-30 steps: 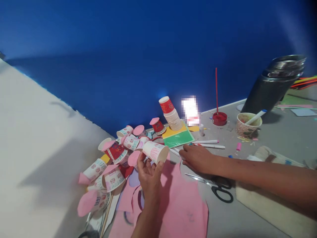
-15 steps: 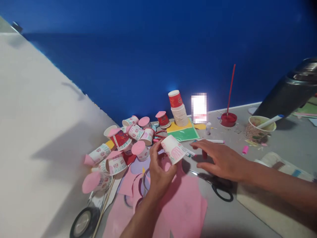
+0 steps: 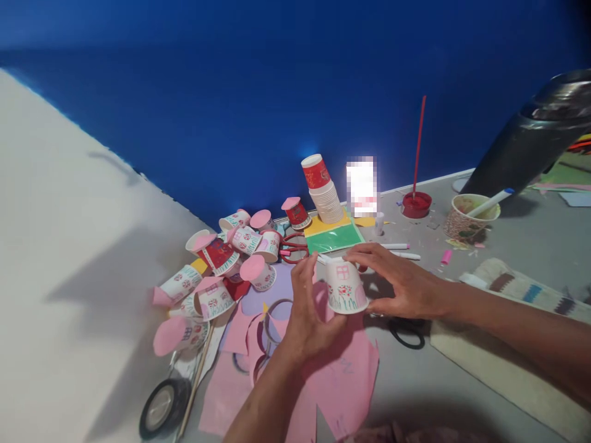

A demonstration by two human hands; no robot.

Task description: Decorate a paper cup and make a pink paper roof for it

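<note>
A white paper cup [image 3: 345,288] with pink drawings is turned upside down over the pink paper sheet [image 3: 344,381]. My left hand [image 3: 310,314] grips its left side with thumb and fingers. My right hand [image 3: 401,282] touches its right side and top, fingers spread. Black-handled scissors [image 3: 406,331] lie partly hidden under my right hand. A heap of decorated cups with pink paper lids [image 3: 221,271] lies to the left.
A stack of paper cups [image 3: 323,194] stands by the blue wall on green and yellow card [image 3: 333,237]. A red dish with a stick [image 3: 417,203], a patterned cup [image 3: 466,221], markers [image 3: 397,249], a tape roll [image 3: 162,406] and a woven mat [image 3: 512,314] lie around.
My left hand turned the cup from lying sideways to upside down over the pink paper. My right hand left the markers and came onto the cup.
</note>
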